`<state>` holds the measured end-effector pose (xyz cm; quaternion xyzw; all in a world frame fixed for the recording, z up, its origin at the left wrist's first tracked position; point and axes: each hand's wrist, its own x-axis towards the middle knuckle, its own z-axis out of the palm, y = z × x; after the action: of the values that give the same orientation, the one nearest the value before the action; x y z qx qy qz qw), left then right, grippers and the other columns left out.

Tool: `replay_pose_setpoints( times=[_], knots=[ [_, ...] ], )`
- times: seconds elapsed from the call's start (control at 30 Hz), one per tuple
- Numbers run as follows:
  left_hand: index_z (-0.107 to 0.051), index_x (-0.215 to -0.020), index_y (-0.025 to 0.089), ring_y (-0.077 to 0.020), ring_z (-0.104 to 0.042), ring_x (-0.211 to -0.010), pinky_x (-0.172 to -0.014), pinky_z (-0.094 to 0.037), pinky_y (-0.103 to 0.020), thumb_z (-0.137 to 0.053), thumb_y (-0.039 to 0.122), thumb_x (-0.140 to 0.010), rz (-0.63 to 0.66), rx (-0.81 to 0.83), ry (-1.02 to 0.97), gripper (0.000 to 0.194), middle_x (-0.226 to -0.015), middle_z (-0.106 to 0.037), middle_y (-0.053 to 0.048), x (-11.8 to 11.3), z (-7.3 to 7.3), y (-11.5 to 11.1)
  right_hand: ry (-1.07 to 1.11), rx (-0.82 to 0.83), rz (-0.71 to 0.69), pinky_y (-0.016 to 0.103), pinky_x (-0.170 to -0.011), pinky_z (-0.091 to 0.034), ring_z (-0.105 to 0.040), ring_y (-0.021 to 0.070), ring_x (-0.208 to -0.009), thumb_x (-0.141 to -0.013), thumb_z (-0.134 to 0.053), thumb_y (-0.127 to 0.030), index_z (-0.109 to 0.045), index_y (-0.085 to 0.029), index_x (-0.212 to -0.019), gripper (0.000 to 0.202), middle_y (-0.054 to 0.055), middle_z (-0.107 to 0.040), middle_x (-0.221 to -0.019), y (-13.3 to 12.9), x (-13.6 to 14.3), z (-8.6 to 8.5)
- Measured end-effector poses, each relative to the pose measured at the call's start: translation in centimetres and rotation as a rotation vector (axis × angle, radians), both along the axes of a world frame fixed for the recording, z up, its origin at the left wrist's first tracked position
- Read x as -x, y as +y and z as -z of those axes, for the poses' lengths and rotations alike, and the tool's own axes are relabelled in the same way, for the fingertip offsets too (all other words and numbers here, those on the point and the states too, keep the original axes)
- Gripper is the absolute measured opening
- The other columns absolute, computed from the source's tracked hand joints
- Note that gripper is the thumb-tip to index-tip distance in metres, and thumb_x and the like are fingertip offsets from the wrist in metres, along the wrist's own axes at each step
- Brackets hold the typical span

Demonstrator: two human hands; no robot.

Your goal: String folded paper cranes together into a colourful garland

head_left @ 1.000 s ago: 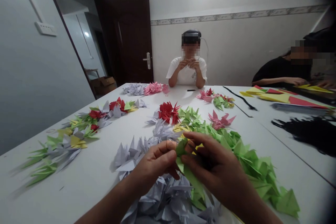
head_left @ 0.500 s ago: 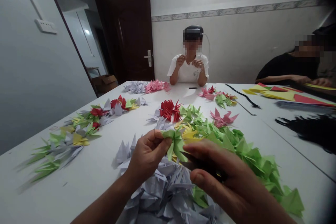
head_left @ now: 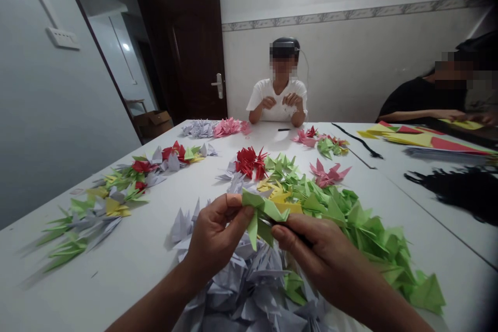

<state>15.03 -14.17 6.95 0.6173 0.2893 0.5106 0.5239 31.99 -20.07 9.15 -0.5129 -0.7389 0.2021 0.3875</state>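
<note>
A light green origami paper crane [head_left: 254, 212] is held up above the heaps in front of me. My left hand [head_left: 220, 228] pinches its left side between thumb and forefinger; an orange-tan wrap covers that forefinger's tip. At the crane's right end, the fingers of my right hand [head_left: 311, 249] are closed around a dark two-tipped tool, now mostly hidden by the hand and the crane. Whether they also grip the paper, I cannot tell. Below lies a heap of pale lilac cranes [head_left: 249, 285]. Green cranes [head_left: 350, 218] pile up beside my right hand, with yellow cranes [head_left: 276, 192] behind.
Red cranes [head_left: 251, 162] and pink cranes [head_left: 330, 172] lie farther back on the white table [head_left: 155, 238]. A mixed row of cranes [head_left: 116, 187] runs along the left. Black cords [head_left: 455, 189] and coloured paper sheets [head_left: 420, 140] lie right. Two people sit beyond the table.
My right hand has moved in against the crane's right end, and its fingers have closed. The tool's parted tips have gone out of sight. The crane's right part now sticks out sideways.
</note>
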Motion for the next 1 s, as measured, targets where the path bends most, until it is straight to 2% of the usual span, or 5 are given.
replay_pose_setpoints(
  times=[0.43, 0.73, 0.83, 0.9, 1.0],
  knots=[
    [-0.069, -0.087, 0.017, -0.0137, -0.064, -0.073, -0.067, -0.051, -0.02, -0.066, 0.027, -0.083, -0.011, -0.065, 0.082, 0.012, -0.079, -0.071, -0.004, 0.0, 0.0, -0.4, 0.008, 0.006, 0.093, 0.024, -0.048, -0.032, -0.048, 0.0133, -0.052, -0.092, -0.045, -0.03, -0.054, -0.019, -0.065, 0.031, 0.0, -0.057, -0.057, 0.7, 0.0, 0.7],
    [-0.071, -0.089, 0.016, -0.0192, -0.069, -0.085, -0.076, -0.056, -0.027, -0.072, 0.029, -0.077, -0.001, 0.03, 0.034, 0.018, -0.094, -0.074, -0.009, -0.1, 0.4, -0.2, -0.009, -0.007, 0.102, 0.024, -0.049, -0.033, -0.048, 0.0129, -0.052, -0.093, -0.043, -0.03, -0.053, -0.019, -0.064, 0.032, 0.0, -0.056, -0.058, 0.7, -0.2, 1.1],
    [-0.071, -0.081, 0.016, -0.0176, -0.068, -0.082, -0.072, -0.055, -0.024, -0.077, 0.029, -0.072, -0.056, 0.082, -0.046, 0.018, -0.094, -0.074, -0.008, -0.1, 0.1, 0.5, -0.031, 0.017, 0.055, 0.026, -0.053, -0.038, -0.056, 0.0153, -0.059, -0.093, -0.046, -0.031, -0.061, -0.019, -0.075, 0.026, 0.002, -0.064, -0.068, 0.1, -0.4, 0.6],
    [-0.07, -0.076, 0.015, -0.013, -0.065, -0.072, -0.064, -0.053, -0.02, -0.08, 0.03, -0.067, -0.084, 0.164, -0.11, 0.02, -0.084, -0.073, -0.004, 0.0, -0.2, 1.0, 0.024, 0.004, 0.01, 0.027, -0.059, -0.043, -0.061, 0.0172, -0.068, -0.089, -0.053, -0.032, -0.066, -0.02, -0.088, 0.017, 0.004, -0.068, -0.078, -0.3, -0.7, 0.3],
    [-0.068, -0.073, 0.015, -0.0077, -0.057, -0.059, -0.056, -0.048, -0.017, -0.082, 0.031, -0.064, -0.01, 0.351, -0.171, 0.023, -0.068, -0.067, 0.001, 0.2, -0.4, 1.5, 0.199, -0.025, 0.013, 0.027, -0.061, -0.045, -0.06, 0.0156, -0.068, -0.082, -0.063, -0.032, -0.068, -0.021, -0.105, 0.025, 0.003, -0.067, -0.081, -0.4, -1.3, 0.5]
  ],
)
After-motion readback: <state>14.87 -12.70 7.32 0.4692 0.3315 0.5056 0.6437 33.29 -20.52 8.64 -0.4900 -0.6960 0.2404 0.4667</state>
